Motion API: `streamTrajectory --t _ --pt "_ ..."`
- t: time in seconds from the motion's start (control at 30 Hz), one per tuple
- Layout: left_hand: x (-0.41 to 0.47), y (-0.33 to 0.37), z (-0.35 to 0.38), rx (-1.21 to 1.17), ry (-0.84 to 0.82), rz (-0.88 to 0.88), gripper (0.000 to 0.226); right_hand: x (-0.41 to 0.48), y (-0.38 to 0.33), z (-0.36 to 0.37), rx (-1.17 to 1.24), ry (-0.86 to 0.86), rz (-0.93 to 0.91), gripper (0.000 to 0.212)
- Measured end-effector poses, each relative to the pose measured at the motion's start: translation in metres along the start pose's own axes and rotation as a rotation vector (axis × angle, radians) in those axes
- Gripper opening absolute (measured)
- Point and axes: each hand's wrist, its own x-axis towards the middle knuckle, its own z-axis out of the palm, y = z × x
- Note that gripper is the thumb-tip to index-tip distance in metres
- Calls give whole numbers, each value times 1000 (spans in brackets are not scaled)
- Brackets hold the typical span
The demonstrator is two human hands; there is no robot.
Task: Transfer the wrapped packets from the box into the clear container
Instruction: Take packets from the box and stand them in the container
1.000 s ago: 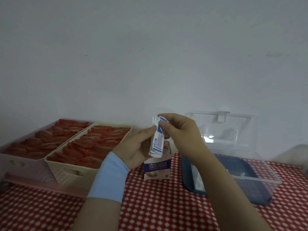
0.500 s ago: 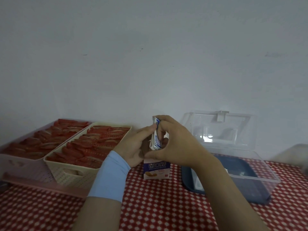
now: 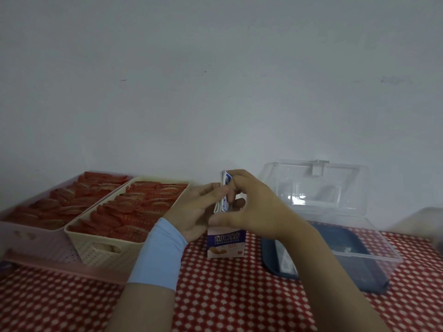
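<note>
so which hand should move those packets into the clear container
Right, probably: the right hand pinches the packets and the clear container lies on its side; the left hand is by the box.

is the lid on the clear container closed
No, the lid of the clear container stands raised at the back, leaving the top open.

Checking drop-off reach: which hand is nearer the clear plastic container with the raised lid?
Right. The right hand pinches white-and-blue wrapped packets just left of the clear plastic container; the left hand is farther left, holding the small purple-and-pink cardboard box.
</note>
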Motion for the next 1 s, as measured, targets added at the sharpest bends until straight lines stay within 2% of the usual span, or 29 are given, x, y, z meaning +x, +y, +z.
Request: streamTrajectory --t 0.1,0.13,0.23,0.37,0.43,0.5,0.53,0.6,0.63,0.73,0.8,0.9,1.0 --pt "-5 4 7 -10 -11 -7 24 -1 0 -9 308 62 110 15" --pt "-6 4 10 -6 -16 -12 28 0 0 -13 365 98 130 12" --pt "-8 4 20 49 -51 -42 37 -3 0 -23 361 82 159 34" --pt "-7 1 30 104 -53 -111 43 -16 2 -42 307 24 219 18" --pt "-7 2 44 150 -56 -152 32 -24 4 -55 250 -1 252 12" --pt "-7 5 61 341 -5 -163 18 -31 4 -68 182 6 287 12" --pt "-6 5 68 543 47 -138 15 -36 5 -75 142 28 304 13" --pt "-3 0 80 956 118 3 13 -45 6 -89 57 76 337 13" --pt "-1 -4 85 1047 126 69 12 -49 7 -94 34 90 347 13" --pt "4 -20 101 1023 152 156 10 -62 8 -110 28 126 377 13" --pt "8 -29 114 978 170 177 6 -70 9 -119 125 113 420 9" --pt "13 -41 132 809 171 140 5 -82 15 -130 360 37 533 14" --pt "20 -54 144 763 170 96 7 -90 23 -139 423 78 619 21"
